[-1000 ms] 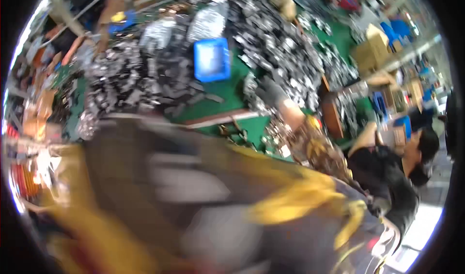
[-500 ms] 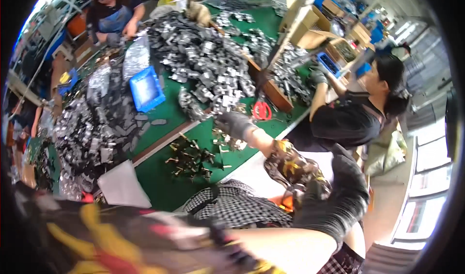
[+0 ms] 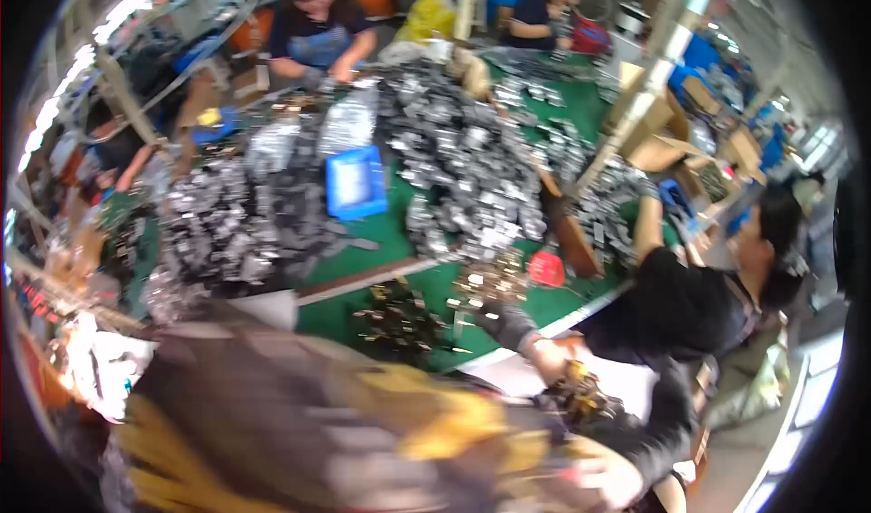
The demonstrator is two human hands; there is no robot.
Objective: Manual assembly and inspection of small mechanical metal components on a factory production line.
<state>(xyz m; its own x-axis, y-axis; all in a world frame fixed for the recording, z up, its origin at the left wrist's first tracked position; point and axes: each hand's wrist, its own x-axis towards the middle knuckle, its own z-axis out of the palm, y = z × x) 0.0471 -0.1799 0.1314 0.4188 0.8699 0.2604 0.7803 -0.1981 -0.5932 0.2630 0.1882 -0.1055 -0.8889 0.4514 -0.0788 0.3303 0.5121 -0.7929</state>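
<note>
My right hand (image 3: 506, 324), in a dark grey glove, is over the near edge of the green table, beside a loose pile of small shiny metal parts (image 3: 490, 280). Its fingers are smeared, and I cannot tell whether they hold anything. My left forearm crosses low in front of me, its patterned sleeve (image 3: 336, 422) badly blurred. At its end, my dark-gloved left hand (image 3: 671, 409) is by my right arm's patterned sleeve (image 3: 585, 395); its fingers cannot be made out. A heap of small dark and brassy parts (image 3: 399, 318) lies left of my right hand.
Beyond a wooden strip (image 3: 367, 277) are large heaps of silver and black parts (image 3: 472, 155) and a blue tray (image 3: 356, 184). A red round object (image 3: 546, 268) lies by a brown board (image 3: 572, 227). One person (image 3: 694, 304) works close on my right; others sit across the table.
The view has swung, so the table appears farther right and lower. My right hand has drawn back from the wooden strip toward the near edge. My left sleeve now covers more of the foreground.
</note>
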